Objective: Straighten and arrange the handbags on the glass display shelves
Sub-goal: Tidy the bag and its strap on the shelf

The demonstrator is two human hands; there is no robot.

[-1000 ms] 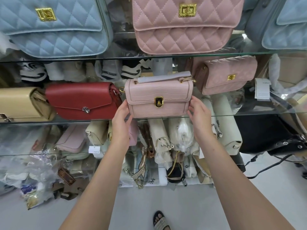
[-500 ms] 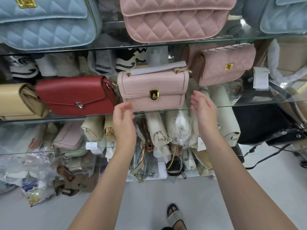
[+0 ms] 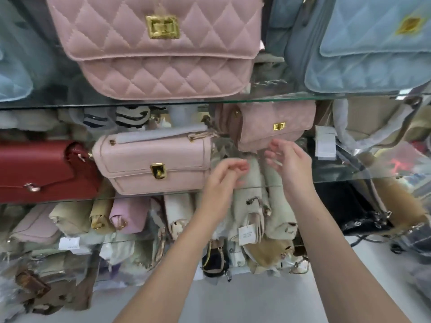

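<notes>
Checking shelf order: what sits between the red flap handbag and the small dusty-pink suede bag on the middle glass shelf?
The head view shows one: a pale pink boxy handbag with a gold clasp.

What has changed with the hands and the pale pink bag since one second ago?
The left hand and the right hand let go of the pale pink bag, which they held by its sides, and moved right; both are now empty, near the dusty pink bag. The pale pink bag stays on its glass shelf, beside the red bag.
</notes>
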